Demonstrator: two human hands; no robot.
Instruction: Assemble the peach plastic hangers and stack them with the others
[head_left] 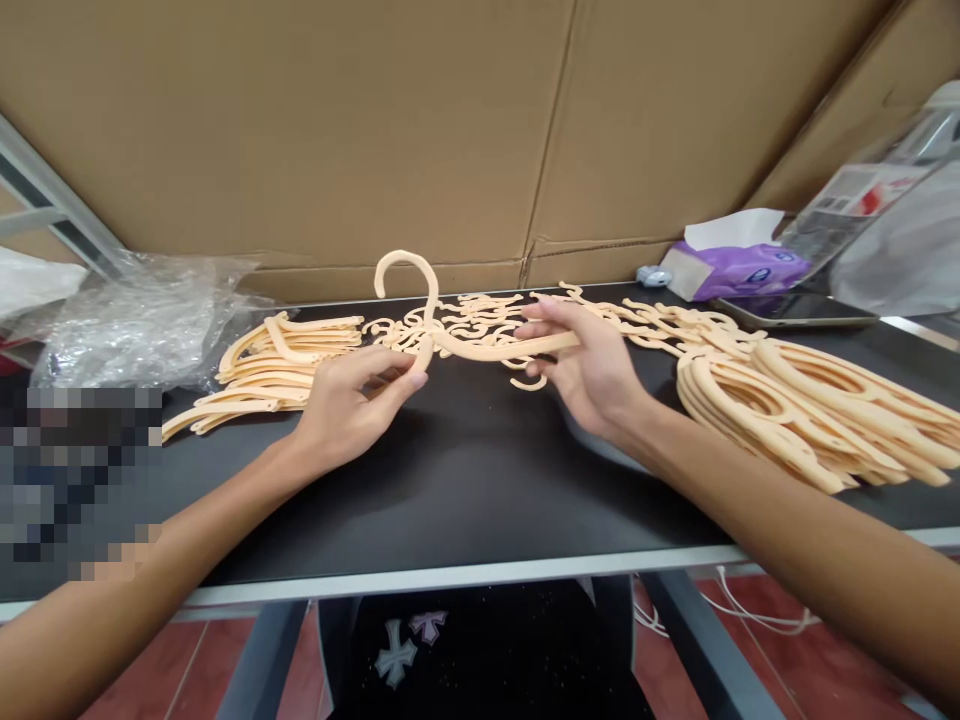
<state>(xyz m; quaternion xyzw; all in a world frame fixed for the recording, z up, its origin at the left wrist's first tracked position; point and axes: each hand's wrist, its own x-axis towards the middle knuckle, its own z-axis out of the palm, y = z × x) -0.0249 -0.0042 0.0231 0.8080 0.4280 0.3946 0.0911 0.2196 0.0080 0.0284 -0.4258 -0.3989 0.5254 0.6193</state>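
Observation:
A cream plastic clothes hanger [502, 348] is raised over the table, its curved hook [409, 262] pointing up. My left hand [356, 405] is closed around it just below the hook, thumb and index finger pinching the joint. One hanger arm stretches right into my right hand [589, 360], whose fingers curl loosely about its end. Behind the hands lies a spread of loose hooks [480, 312]. Left of my left hand is a pile of loose hanger arms [259, 385]. Near my right forearm, assembled hangers [795, 410] are stacked flat.
Crumpled clear plastic [150, 320] lies at the left. Far right are a purple tissue pack [750, 265], a phone [799, 310] and a clear bag [900, 240]. Cardboard [337, 130] stands behind the black table [465, 490]. A pixelated patch covers the left edge.

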